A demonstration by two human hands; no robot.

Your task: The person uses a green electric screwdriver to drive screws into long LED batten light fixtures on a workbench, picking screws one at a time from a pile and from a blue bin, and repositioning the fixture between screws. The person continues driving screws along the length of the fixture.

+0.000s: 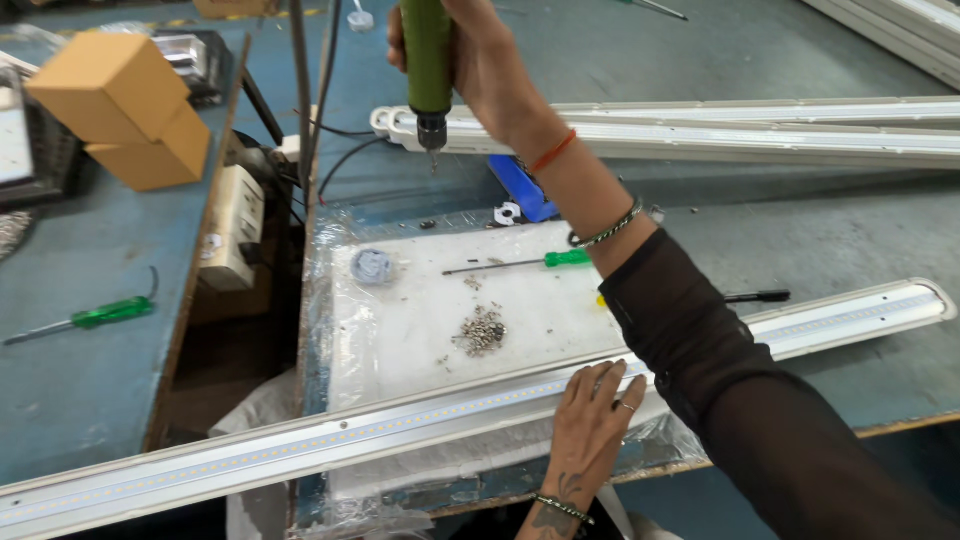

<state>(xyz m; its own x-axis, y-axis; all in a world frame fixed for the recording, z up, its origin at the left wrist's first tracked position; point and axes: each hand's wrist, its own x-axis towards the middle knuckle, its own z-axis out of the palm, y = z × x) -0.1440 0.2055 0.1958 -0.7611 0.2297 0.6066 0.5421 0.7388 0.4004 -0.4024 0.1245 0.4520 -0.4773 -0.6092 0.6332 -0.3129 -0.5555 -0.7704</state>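
- Right hand is wrapped in a full grip around the green power screwdriver, held high with the bit pointing down, well above the surface.
- Left hand lies flat and open on the long light strip, pressing it down and holding nothing.
- The light strip runs diagonally across the near edge, from lower left to upper right, over the white pad.
- Risk: the strip overhangs the surface on the left; if the palm lifts, it could likely tip or slide.
- Risk: the bit would come down near the fingers of the flat hand; a slip off a screw head could nick them or scratch the strip.
- Risk: the loose pile of screws sits just behind the strip; a sleeve sweep could scatter it.
- Risk: the driver's cable hangs nearby and could drag across the work.
- Materials: the strip is a thin pale metal channel, smooth, with a row of small dots; the pad is matte white under crinkled clear film.
- A green-handled screwdriver lies on the pad, with another on the blue surface at left.
- Cardboard boxes sit far left; more pale channels are stacked behind.
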